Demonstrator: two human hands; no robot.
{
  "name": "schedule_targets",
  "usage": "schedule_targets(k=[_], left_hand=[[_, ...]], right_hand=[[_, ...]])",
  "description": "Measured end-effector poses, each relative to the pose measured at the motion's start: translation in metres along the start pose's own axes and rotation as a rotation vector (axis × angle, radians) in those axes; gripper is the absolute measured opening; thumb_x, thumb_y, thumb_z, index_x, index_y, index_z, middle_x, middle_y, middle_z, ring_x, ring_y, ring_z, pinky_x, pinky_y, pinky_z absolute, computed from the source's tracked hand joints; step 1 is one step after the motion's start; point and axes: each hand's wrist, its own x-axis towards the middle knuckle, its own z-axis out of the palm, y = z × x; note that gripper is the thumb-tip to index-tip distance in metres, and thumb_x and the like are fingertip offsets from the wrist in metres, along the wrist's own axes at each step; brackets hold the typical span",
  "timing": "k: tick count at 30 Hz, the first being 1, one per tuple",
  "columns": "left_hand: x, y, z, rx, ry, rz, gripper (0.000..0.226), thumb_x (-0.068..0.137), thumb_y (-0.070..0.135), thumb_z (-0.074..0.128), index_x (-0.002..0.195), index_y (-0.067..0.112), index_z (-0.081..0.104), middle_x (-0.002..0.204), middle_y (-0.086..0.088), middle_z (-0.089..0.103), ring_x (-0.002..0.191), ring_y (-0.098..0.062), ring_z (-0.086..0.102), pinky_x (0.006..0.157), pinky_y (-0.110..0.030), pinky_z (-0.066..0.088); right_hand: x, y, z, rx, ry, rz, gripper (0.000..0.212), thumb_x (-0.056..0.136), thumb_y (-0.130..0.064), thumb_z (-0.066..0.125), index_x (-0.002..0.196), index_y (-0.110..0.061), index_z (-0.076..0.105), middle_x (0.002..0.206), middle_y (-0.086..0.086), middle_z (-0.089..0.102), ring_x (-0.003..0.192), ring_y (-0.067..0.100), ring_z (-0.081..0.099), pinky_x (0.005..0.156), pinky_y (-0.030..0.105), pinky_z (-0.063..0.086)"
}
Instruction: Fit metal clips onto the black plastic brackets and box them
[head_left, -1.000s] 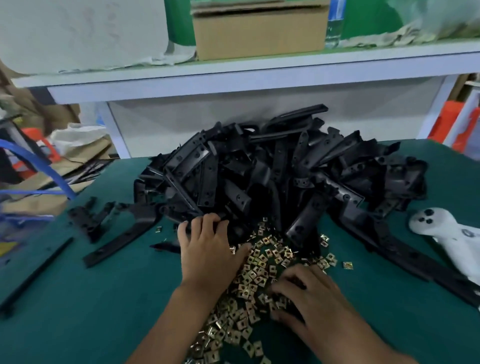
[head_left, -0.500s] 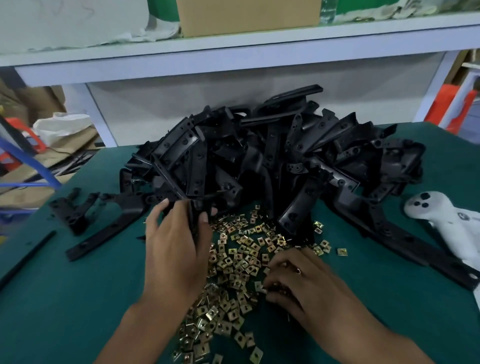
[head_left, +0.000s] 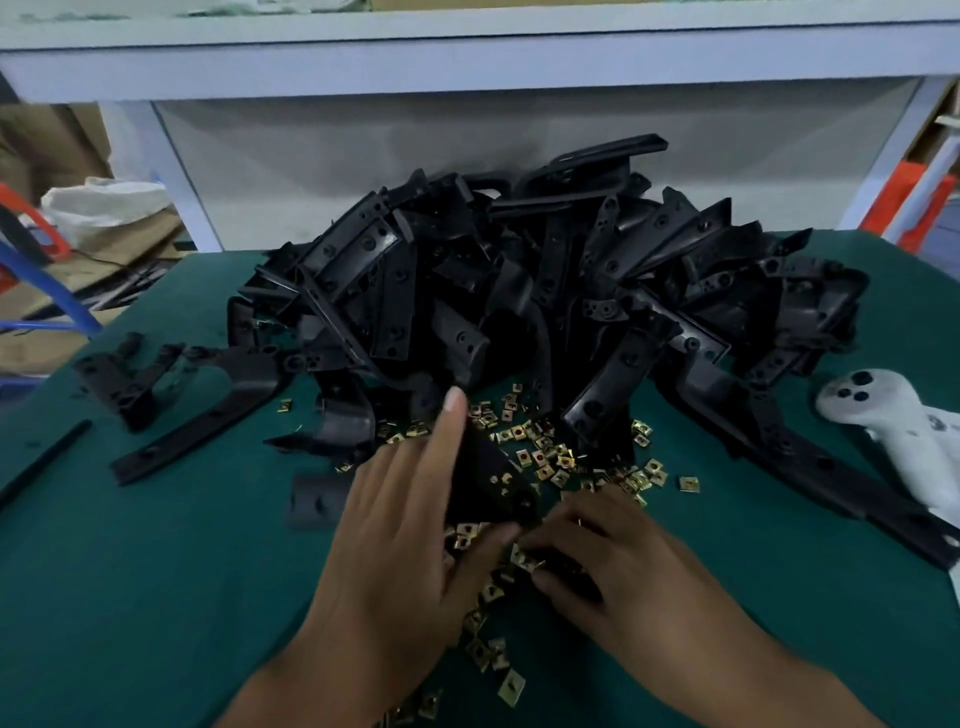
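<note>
A big heap of black plastic brackets (head_left: 519, 291) lies at the back of the green mat (head_left: 130, 597). Brass-coloured metal clips (head_left: 545, 452) are scattered in front of it and run down towards me. My left hand (head_left: 405, 545) holds one black bracket (head_left: 488, 478) between its outstretched index finger and its thumb, just above the clips. My right hand (head_left: 613, 561) is curled beside it, its fingertips pinching a metal clip (head_left: 522, 558) at the near end of that bracket. The bracket's lower end is hidden by both hands.
Loose brackets (head_left: 208, 410) and a small black piece (head_left: 311, 499) lie to the left, and a thin black strip (head_left: 41, 462) reaches the left edge. A white controller (head_left: 893, 431) rests at the right. A white shelf frame (head_left: 467, 62) stands behind the heap.
My left hand has pulled a bracket out of the heap and brought it down to the clips. My right hand stayed on the clips and now meets the bracket. The view tilted downward.
</note>
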Motion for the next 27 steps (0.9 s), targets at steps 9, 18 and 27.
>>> schedule_targets(k=[9, 18, 27], left_hand=[[0.002, -0.004, -0.011, -0.564, 0.490, -0.278, 0.048, 0.069, 0.045, 0.075, 0.112, 0.057, 0.058, 0.103, 0.030, 0.069, 0.084, 0.007, 0.070, 0.071, -0.009, 0.055], [-0.011, 0.005, 0.013, -1.007, -0.071, -0.401, 0.022, 0.073, 0.035, 0.078, 0.090, 0.027, 0.068, 0.074, 0.012, 0.069, 0.060, 0.001, 0.064, 0.054, -0.010, 0.049], [-0.015, 0.008, 0.016, -0.955, -0.156, -0.457, 0.041, 0.081, 0.065, 0.069, 0.090, 0.025, 0.070, 0.077, -0.001, 0.068, 0.062, -0.010, 0.064, 0.056, -0.017, 0.047]], right_hand=[[0.001, -0.002, -0.001, 0.080, 0.058, 0.063, 0.024, 0.104, -0.038, 0.044, 0.109, -0.028, 0.065, 0.105, -0.019, 0.051, 0.098, 0.004, 0.053, 0.081, 0.017, 0.045], [0.009, 0.003, -0.013, 1.178, 0.139, 0.643, 0.025, 0.104, -0.013, 0.047, 0.089, -0.018, 0.065, 0.063, -0.003, 0.054, 0.055, 0.014, 0.041, 0.050, 0.025, 0.035], [0.009, 0.006, -0.021, 1.380, 0.038, 0.579, 0.019, 0.083, -0.028, 0.068, 0.093, -0.011, 0.067, 0.083, 0.003, 0.067, 0.073, 0.014, 0.055, 0.067, 0.031, 0.040]])
